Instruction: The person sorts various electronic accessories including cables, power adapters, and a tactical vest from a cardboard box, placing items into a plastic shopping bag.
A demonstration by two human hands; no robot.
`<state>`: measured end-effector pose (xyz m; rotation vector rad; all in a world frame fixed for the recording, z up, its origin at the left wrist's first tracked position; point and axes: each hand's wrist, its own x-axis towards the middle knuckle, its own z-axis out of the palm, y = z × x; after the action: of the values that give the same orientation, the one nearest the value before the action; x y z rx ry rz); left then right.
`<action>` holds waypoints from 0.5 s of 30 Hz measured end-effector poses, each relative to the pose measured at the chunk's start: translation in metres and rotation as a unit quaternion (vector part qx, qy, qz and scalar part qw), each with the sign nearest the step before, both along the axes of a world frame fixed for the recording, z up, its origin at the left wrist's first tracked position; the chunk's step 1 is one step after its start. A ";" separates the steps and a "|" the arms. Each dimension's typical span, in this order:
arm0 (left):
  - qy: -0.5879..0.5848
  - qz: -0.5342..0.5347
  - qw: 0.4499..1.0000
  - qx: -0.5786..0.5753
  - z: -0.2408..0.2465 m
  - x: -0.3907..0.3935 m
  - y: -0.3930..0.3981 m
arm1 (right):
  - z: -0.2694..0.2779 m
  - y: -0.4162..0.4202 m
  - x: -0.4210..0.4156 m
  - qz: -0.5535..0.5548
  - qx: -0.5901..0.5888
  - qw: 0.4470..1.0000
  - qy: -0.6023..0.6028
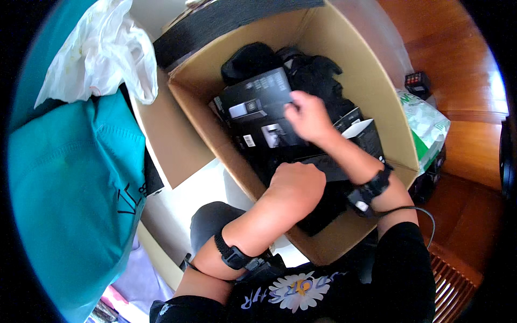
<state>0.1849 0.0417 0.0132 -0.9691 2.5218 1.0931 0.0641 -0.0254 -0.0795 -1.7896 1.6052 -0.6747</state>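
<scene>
A large cardboard box [323,250] stands before me with its top uncovered. Inside lies a black printed product box [262,87] bearing product pictures and writing. My right hand [309,115] is at that box's right edge, fingers bent; blur hides whether it grips the edge. Nearer to me, my left hand [298,183] reaches down into the cardboard box, knuckles up. Its fingers are hidden from view, so I cannot tell what they hold. Behind the product box are a rounded black item [250,60] and a bundle of black fabric-like items [319,76].
Another black box with a raised pale flap [357,128] sits by my right forearm. Left are teal fabric [68,161] and a white plastic bag [105,52]. A green-and-white package [428,125] lies on the right, beside brown wood [468,145]. A cable [430,218] hangs from my right wrist strap.
</scene>
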 end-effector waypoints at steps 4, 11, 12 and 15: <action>0.041 0.006 0.999 -0.013 0.007 -0.012 -0.012 | 0.055 0.020 -0.075 -0.121 0.111 0.947 -0.275; 0.310 0.350 0.872 -0.141 0.000 -0.036 -0.031 | 0.116 0.105 -0.128 -0.290 0.091 0.890 -0.340; 0.308 0.371 0.855 -0.191 0.000 -0.039 -0.032 | 0.109 0.115 -0.133 -0.305 0.093 0.886 -0.336; 0.309 0.387 0.846 -0.199 -0.009 -0.048 -0.033 | 0.100 0.130 -0.139 -0.306 0.085 0.866 -0.385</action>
<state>0.1367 0.0089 0.0037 -2.2005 3.0010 1.2297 -0.0751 0.1048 0.0205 -0.6712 1.5465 -1.2856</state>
